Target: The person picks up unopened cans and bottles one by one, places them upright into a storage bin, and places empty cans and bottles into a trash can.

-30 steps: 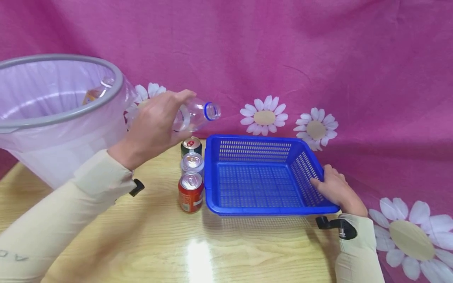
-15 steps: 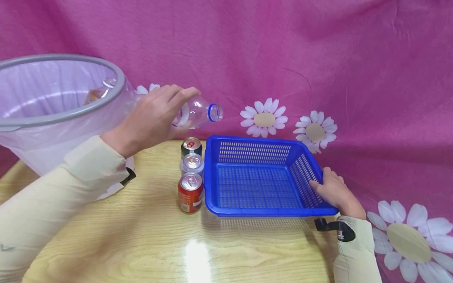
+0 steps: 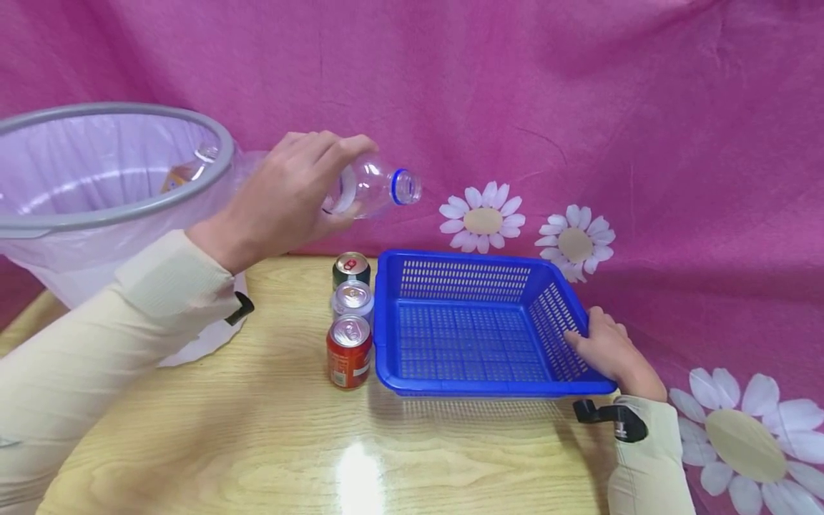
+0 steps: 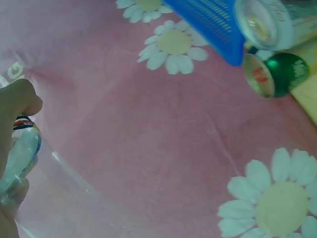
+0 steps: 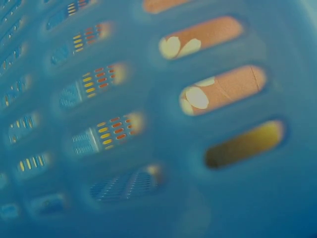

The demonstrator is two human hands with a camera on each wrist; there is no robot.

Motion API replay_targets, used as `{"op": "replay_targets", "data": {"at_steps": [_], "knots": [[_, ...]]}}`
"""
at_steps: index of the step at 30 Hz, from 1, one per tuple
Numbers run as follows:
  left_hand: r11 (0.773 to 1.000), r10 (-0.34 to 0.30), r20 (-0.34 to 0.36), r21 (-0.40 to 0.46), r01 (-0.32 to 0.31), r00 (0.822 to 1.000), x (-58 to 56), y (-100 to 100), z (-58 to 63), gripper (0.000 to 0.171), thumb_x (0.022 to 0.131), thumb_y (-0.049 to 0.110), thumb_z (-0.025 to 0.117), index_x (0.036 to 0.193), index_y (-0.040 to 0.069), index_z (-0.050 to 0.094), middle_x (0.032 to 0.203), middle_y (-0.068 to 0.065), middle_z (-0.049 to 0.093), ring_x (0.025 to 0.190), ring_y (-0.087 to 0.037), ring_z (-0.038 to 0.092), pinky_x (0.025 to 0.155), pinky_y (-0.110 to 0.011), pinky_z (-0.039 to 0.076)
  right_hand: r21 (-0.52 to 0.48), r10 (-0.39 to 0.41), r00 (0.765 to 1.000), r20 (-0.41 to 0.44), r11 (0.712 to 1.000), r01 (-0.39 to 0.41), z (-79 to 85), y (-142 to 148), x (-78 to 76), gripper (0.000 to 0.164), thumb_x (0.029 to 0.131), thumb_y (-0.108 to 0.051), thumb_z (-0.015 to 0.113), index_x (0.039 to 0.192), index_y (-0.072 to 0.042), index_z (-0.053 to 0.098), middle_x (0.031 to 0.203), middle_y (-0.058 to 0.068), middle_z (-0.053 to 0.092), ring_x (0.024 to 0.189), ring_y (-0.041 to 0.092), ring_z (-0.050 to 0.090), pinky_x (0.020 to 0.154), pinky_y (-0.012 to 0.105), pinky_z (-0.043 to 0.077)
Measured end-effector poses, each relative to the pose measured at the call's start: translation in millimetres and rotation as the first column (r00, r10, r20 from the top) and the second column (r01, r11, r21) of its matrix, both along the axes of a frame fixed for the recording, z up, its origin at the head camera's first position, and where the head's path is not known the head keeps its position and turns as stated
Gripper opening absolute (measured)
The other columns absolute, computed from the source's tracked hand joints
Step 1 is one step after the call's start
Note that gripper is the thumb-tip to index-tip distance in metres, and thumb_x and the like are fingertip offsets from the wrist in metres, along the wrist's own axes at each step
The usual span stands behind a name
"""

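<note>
My left hand [image 3: 290, 193] grips a clear plastic bottle [image 3: 376, 187] above the table. It lies nearly sideways, its uncapped mouth with a blue neck ring pointing right. In the left wrist view, the fingers wrap the bottle [image 4: 22, 153] at the left edge; the palm side is hidden. At the basket's right side, my right hand [image 3: 614, 354] holds the rim of a blue plastic basket [image 3: 460, 336], thumb inside. Nothing lies in the basket. Only its slotted wall [image 5: 158, 99] fills the right wrist view.
Left of the basket stand a red can [image 3: 348, 357], a pale can [image 3: 352, 304] and a dark green can [image 3: 351, 272] in a row. A lined bin with a grey rim [image 3: 129, 211] stands at left, holding a clear bottle [image 3: 204, 154]. A pink flowered cloth [image 3: 450, 86] hangs behind.
My left hand has moved up and slightly right with the bottle, away from the cans below. The right hand stays on the basket rim.
</note>
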State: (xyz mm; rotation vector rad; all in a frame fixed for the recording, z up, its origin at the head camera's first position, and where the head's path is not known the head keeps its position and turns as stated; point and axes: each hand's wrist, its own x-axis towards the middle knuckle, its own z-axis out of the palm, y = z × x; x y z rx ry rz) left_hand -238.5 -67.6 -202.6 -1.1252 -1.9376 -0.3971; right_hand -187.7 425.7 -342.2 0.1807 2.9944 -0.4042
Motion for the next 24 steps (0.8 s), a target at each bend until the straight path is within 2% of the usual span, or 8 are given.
{"op": "replay_targets", "data": {"at_steps": [3,7,11,17,24], "knots": [[1.000,-0.015,0.005,0.013,0.015,1.000,0.7,1,8.6,0.056,0.083,0.019,0.074,0.131,0.007,0.047,0.096,-0.014,0.061,0.084,-0.025,0.056,0.082,-0.041,0.049,-0.003,0.003,1.000,-0.006,1.000,-0.003,-0.8,0,0.1,0.062,0.095,-0.038,0.050,0.129,0.012,0.034,0.112,0.029,0.049,0.103,0.049,0.045,0.084,0.060,0.042],[1.000,-0.020,0.002,0.007,0.020,1.000,1.4,-1,17.8,0.056,0.084,0.018,0.073,0.132,0.009,0.046,0.097,-0.014,0.061,0.086,-0.026,0.057,0.080,-0.040,0.049,-0.006,0.004,1.000,-0.009,1.000,-0.004,-1.1,1,0.1,0.062,0.095,-0.038,0.050,0.128,0.012,0.034,0.111,0.029,0.050,0.102,0.048,0.044,0.083,0.059,0.042],[1.000,0.008,-0.009,0.010,-0.007,1.000,1.1,-7,24.7,0.055,0.085,0.018,0.072,0.132,0.009,0.045,0.095,-0.014,0.060,0.082,-0.026,0.055,0.076,-0.040,0.049,-0.003,0.005,1.000,-0.013,1.000,-0.005,0.0,1,-0.5,0.061,0.095,-0.039,0.051,0.127,0.011,0.035,0.110,0.028,0.050,0.101,0.048,0.045,0.082,0.058,0.042],[1.000,0.029,0.006,0.006,-0.029,1.000,0.7,-15,32.6,0.057,0.083,0.015,0.072,0.133,0.006,0.045,0.099,-0.016,0.062,0.076,-0.024,0.058,0.082,-0.042,0.051,0.000,0.000,1.000,0.003,1.000,0.000,1.3,1,-0.3,0.065,0.095,-0.038,0.050,0.131,0.013,0.032,0.113,0.030,0.048,0.103,0.048,0.044,0.086,0.061,0.042],[0.999,0.053,-0.026,-0.008,-0.053,0.998,4.5,-20,42.0,0.058,0.084,0.018,0.072,0.134,0.005,0.044,0.103,-0.017,0.061,0.083,-0.026,0.058,0.079,-0.042,0.051,0.005,-0.002,1.000,0.016,1.000,0.002,0.5,2,-0.9,0.068,0.096,-0.040,0.049,0.133,0.013,0.030,0.115,0.031,0.047,0.105,0.049,0.042,0.087,0.063,0.041]]}}
